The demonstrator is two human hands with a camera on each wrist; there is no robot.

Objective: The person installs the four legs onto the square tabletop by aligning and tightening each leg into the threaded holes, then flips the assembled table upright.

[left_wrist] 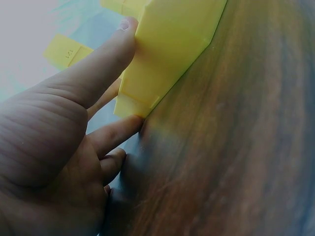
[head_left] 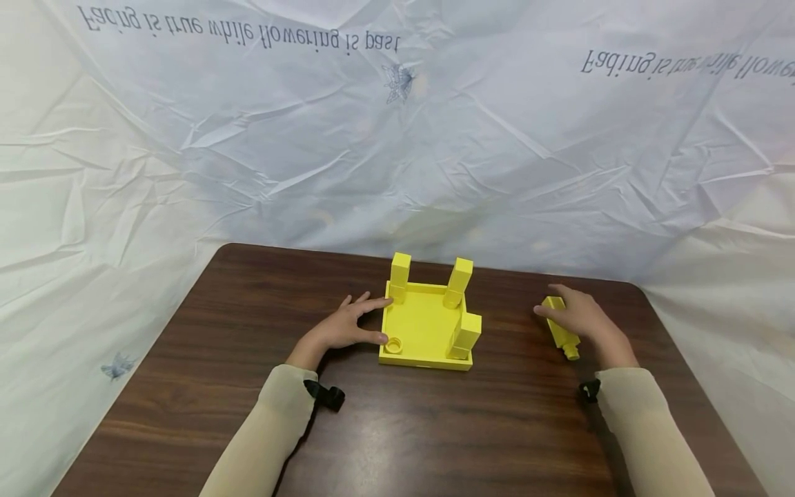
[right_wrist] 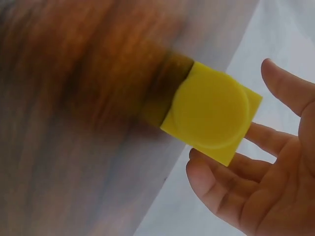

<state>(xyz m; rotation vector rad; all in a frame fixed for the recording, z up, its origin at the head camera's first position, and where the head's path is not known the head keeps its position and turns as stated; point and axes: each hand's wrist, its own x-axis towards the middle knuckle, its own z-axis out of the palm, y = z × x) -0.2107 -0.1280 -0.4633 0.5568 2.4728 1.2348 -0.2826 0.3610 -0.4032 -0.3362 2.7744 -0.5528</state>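
A yellow square tray-like base point(head_left: 424, 324) lies on the table with its raised rim up. Square yellow posts point(head_left: 466, 333) stand at three of its corners, and a round threaded socket point(head_left: 393, 345) shows at the near left one. My left hand point(head_left: 340, 327) touches the base's left side, thumb and index finger spread along it. To the right, a loose yellow post point(head_left: 562, 330) with a narrower stepped end lies on the table. My right hand point(head_left: 582, 319) is over and beside it, thumb and fingers apart; in the right wrist view the post's square end point(right_wrist: 211, 110) sits between them.
The dark wooden table point(head_left: 385, 428) has rounded far corners. White printed sheeting point(head_left: 397, 152) hangs behind it and along both sides. Black bands with small devices point(head_left: 324, 395) are worn on both wrists.
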